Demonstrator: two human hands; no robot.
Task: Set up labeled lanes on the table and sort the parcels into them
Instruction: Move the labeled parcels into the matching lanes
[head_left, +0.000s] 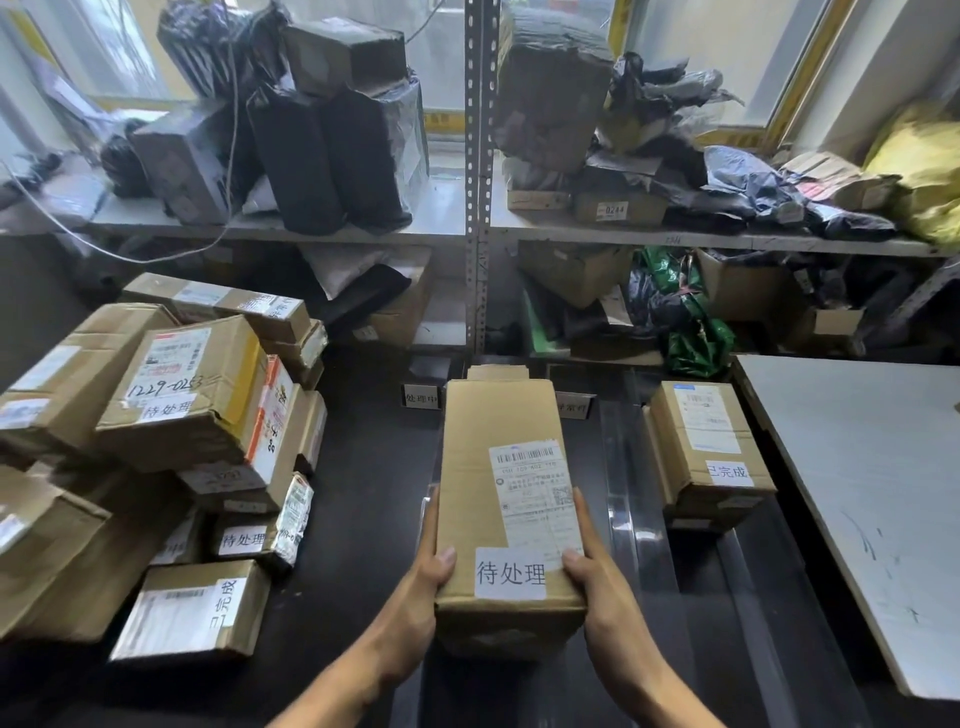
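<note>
The long brown cardboard parcel lay straight ahead of the person over the dark bench, its long axis running away from the body toward two small white lane tags at the far edge. The left hand and right hand clamped the near end from opposite sides. Each grip was closed on the parcel, with the thumb on the top face and the fingers along the side wall. Neither hand was nearer; the hold was symmetrical. Whether the underside rested on the bench could not be told. A white sticker reading 待处理 sat between the thumbs. The far end pointed between the tags, so lane choice likely depended on a sideways shift. A smaller brown box marked 已完成 stood to the right, and a stack of cardboard parcels lay to the left.
</note>
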